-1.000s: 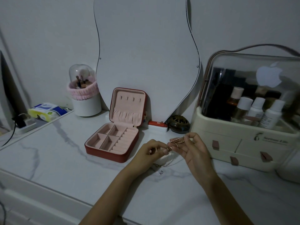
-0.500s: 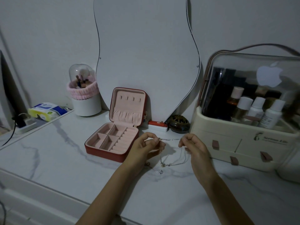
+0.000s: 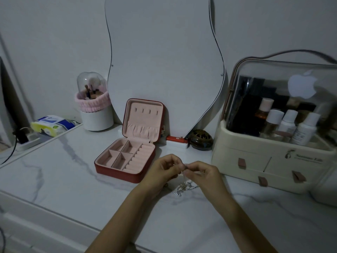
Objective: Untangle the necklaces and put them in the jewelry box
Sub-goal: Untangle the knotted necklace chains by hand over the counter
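Chains [image 3: 183, 188] pinched between fingertips of left hand [image 3: 163, 169] and right hand [image 3: 202, 173], raised off table [image 3: 54, 179], likely to loosen knot; box [image 3: 125, 158] left open nearby, unfilled.

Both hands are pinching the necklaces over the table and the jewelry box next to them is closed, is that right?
Not quite. The head view shows the jewelry box open, its lid standing up and the pink compartments bare. The rest holds: the left hand and right hand pinch the necklaces over the table.
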